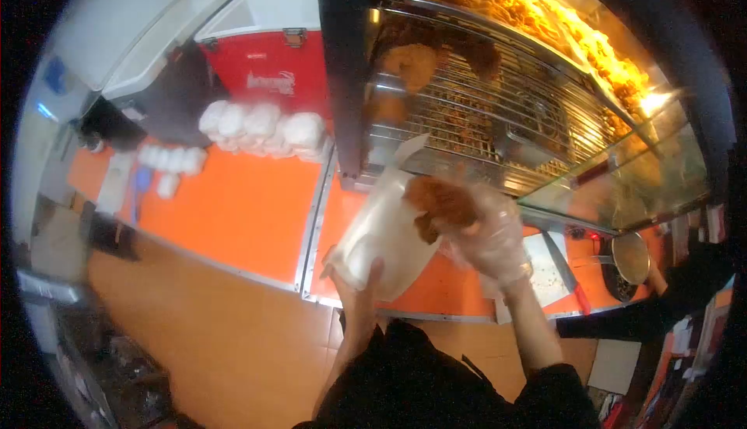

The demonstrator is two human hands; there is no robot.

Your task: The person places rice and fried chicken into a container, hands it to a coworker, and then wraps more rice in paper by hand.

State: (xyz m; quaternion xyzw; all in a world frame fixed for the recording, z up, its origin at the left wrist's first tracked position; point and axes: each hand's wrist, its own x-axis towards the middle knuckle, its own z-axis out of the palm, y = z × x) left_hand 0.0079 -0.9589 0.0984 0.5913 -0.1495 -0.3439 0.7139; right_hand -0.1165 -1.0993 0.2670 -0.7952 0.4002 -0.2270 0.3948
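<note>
In my left hand is a sheet of white wrapping paper, gripped at its lower left with the thumb on top. A small white bundle lies on the paper by my thumb. My right hand, in a clear plastic glove, is closed on a brown piece of fried chicken and is blurred by motion. The chicken overlaps the paper's upper right part in this view. Both hands are over the orange counter, in front of the display case.
Fried pieces fill the lit upper tray. White wrapped bundles line the left counter before a red cooler box. Right of my hands, a red-handled knife lies on a white board. Another person's hand is beside a round pan.
</note>
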